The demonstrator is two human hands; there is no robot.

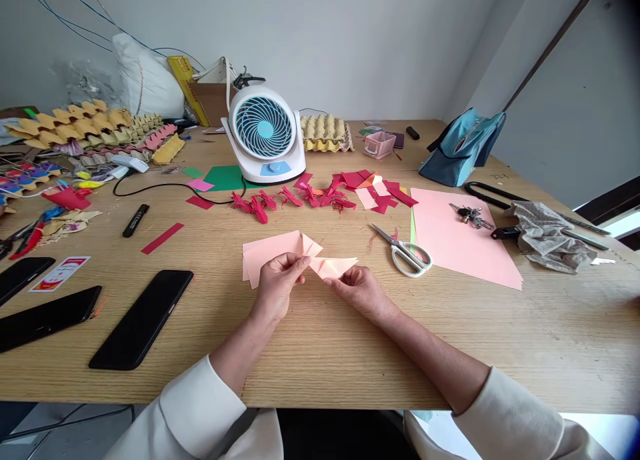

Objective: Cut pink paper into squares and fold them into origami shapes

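Observation:
Both hands hold one small folded piece of pale peach paper (333, 267) just above the table. My left hand (280, 280) pinches its left end between thumb and fingers. At the lower right edge, my right hand (364, 292) grips it with thumb and fingertips. The piece has pointed folds, with its tip toward the right. Behind my left hand lie flat pink paper sheets (267, 248), partly covered by that hand. White-handled scissors (411, 257) rest on the table to the right of my hands, blades pointing up and left.
Several folded red paper figures (257, 208) and red scraps (355, 180) lie beyond my hands, before a white fan (265, 130). Large pink sheets (460, 240) with keys (473, 217) are at right. Black phones (143, 320), a marker (136, 220) and egg trays (95, 130) occupy the left.

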